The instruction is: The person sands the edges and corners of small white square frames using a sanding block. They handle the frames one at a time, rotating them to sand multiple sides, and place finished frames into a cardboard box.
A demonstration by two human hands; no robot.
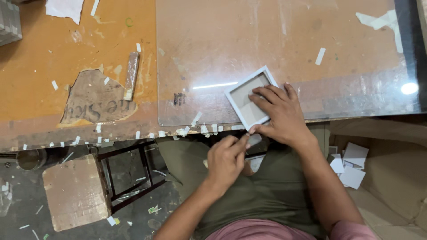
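In the head view, a small square white picture frame (249, 103) lies flat on the clear glass sheet (338, 53) that covers the right part of the worn orange wooden bench (53, 49), close to the bench's near edge and turned so that one corner points toward the person. The right hand (279, 113) rests on top of the frame, fingers spread across its inner panel and lower side, seemingly pressing it down so it cannot slide on the smooth glass. The left hand (226, 161) comes up from below the near edge, its fingers pinched narrowly together at the frame's nearest corner, where a small pale strip, perhaps tape, seems to sit between the fingertips; I cannot tell for certain what it grips. Short white tape scraps (195, 130) line the near edge of the bench, within easy reach. Farther left, a torn patch of brown printed paper (95, 98) is stuck to the bench top, with a brown wrapped stick (131, 74) just beside it. Below the bench, to the person's right, loose white square cards (349, 165) lie in a heap, and to the left stands a wooden stool (76, 192) on the littered floor.
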